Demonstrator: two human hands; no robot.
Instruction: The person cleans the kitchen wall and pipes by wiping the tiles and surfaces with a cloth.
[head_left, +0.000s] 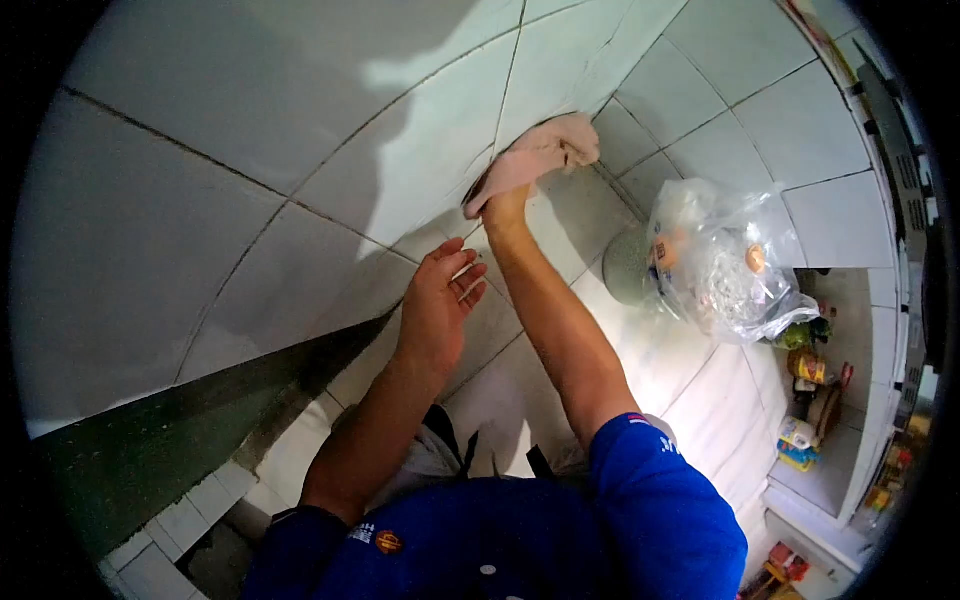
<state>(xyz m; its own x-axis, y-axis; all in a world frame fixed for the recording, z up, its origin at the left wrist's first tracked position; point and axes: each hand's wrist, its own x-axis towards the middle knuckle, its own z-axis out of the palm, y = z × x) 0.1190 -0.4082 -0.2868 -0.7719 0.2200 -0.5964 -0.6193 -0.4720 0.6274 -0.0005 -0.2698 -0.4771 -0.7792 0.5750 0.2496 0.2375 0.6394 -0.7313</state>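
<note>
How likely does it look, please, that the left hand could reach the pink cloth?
Probably yes: the left hand looks empty and near the pink cloth, which partly covers the right hand; nothing visible blocks the way.

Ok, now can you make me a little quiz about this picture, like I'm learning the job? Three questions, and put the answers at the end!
1. Pick one: what colour is the cloth touching the right hand?
A) green
B) pink
C) black

2. True or false: the left hand is bare, with no glove on it.

3. Fill the gap: the see-through plastic bag is on the ____ side of the picture (left or right).

Key: 1. B; 2. True; 3. right
</note>
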